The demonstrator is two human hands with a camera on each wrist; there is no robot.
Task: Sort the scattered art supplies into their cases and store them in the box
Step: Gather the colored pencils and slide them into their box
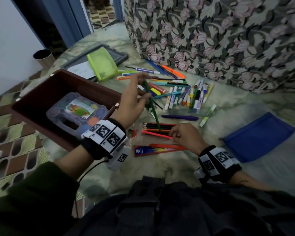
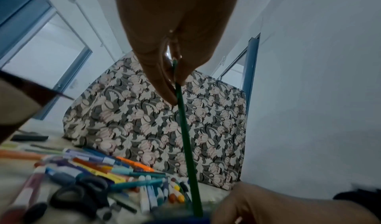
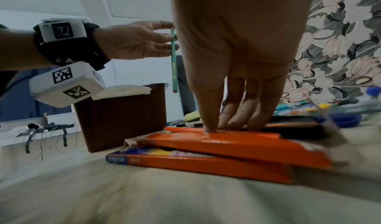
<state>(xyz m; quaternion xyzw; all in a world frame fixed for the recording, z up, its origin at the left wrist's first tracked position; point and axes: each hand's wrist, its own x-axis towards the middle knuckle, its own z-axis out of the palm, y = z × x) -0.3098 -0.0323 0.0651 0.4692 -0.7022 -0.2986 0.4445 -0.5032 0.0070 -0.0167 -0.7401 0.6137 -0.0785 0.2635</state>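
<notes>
My left hand (image 1: 144, 86) pinches a green pencil (image 1: 152, 106) near its top end. The pencil hangs steeply, its lower tip over the open orange pencil case (image 1: 157, 127) that holds several coloured pencils. In the left wrist view the green pencil (image 2: 185, 138) runs down from my left hand (image 2: 175, 87). My right hand (image 1: 173, 135) rests on the case's right end beside a pink pencil (image 1: 156, 134). In the right wrist view its straight fingers (image 3: 210, 123) press on the orange case (image 3: 237, 144). The brown box (image 1: 58, 86) at left holds a paint set (image 1: 77, 110).
Many pens and markers (image 1: 182, 94) lie scattered beyond the case, with a purple pen (image 1: 180, 117) and black scissors (image 2: 82, 193). A green mesh pouch (image 1: 103, 63) lies on a grey tray (image 1: 117, 54). A blue lid (image 1: 257, 137) lies right. Floral-covered furniture (image 1: 211, 36) stands behind.
</notes>
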